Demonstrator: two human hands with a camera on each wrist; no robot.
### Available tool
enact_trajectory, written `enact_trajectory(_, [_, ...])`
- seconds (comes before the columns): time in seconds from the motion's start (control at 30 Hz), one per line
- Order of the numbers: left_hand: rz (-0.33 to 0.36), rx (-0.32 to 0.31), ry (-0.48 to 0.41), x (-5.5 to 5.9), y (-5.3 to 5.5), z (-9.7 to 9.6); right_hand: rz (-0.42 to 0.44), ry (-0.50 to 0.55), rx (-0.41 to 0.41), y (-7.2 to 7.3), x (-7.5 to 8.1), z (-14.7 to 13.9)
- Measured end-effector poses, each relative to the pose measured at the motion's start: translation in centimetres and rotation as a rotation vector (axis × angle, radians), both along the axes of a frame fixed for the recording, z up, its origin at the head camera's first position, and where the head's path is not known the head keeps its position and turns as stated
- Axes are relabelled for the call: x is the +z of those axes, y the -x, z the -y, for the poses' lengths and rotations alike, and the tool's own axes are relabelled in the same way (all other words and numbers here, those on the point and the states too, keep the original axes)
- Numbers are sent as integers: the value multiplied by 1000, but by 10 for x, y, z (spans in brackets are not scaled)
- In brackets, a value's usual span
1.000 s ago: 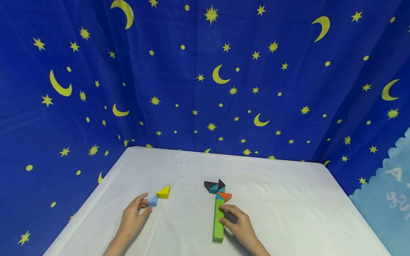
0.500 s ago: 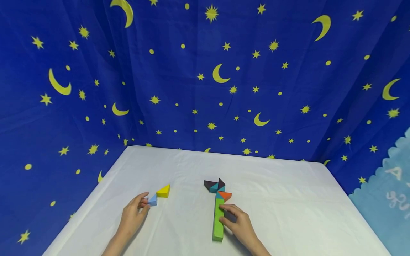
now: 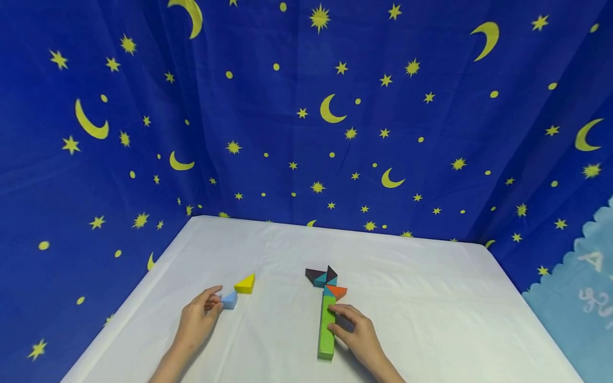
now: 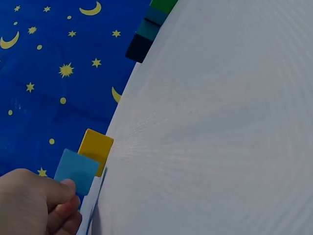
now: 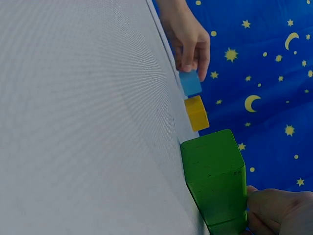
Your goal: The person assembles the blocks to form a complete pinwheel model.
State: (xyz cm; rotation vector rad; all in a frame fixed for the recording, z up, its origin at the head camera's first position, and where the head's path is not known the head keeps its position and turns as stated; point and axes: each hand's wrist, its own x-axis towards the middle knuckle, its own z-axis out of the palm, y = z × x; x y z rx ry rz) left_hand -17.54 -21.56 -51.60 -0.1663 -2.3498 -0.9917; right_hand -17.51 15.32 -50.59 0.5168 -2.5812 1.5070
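My left hand [image 3: 197,318] pinches a light blue triangular block [image 3: 229,300] at its left end, thumb and fingertips close together. A yellow triangular block [image 3: 245,284] lies just beyond it, near its upper corner. My right hand [image 3: 358,336] rests thumb and index fingertips along the right edge of a long green block [image 3: 326,330], which lies lengthwise on the table. At the green block's far end sit a small teal triangle [image 3: 329,290] and an orange triangle [image 3: 338,292]. Past them, dark triangles [image 3: 314,274] join teal ones. In the right wrist view, the thumb touches the green block's side.
A white cloth covers the table [image 3: 407,282]. Blue curtains [image 3: 268,122] with yellow moons and stars rise behind and to the left. A pale blue scalloped panel with white lettering [image 3: 579,308] hangs at the right.
My left thumb has closed in against the light blue block, which has shifted very slightly. The right hand and the green block look the same; the head view has tilted a little.
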Motion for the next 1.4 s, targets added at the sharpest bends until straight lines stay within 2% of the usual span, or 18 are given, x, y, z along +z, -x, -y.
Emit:
enact_trajectory(0.2, [-87, -48, -32, 7, -1, -9, 8, -5, 5, 0, -1, 0])
enact_trajectory(0.37, [-112, -159, -65, 17, 6, -32, 7, -5, 3, 0, -1, 0])
enact_trajectory(0.57, [-56, -339, -98, 23, 27, -74, 0, 15, 4, 1, 0, -1])
enact_trajectory(0.7, [4, -418, -109, 22, 43, -98, -22, 16, 12, 1, 0, -1])
enact_trajectory(1.03, [94, -494, -94, 13, 71, -128, -14, 5, 19, 1, 1, -2])
enact_trajectory(1.13, [97, -507, -83, 8, 77, -135, -13, -4, 11, 0, 1, -2])
enact_trajectory(1.4, [49, -512, -56, -3, 86, -143, -25, 7, 17, 0, -1, -1])
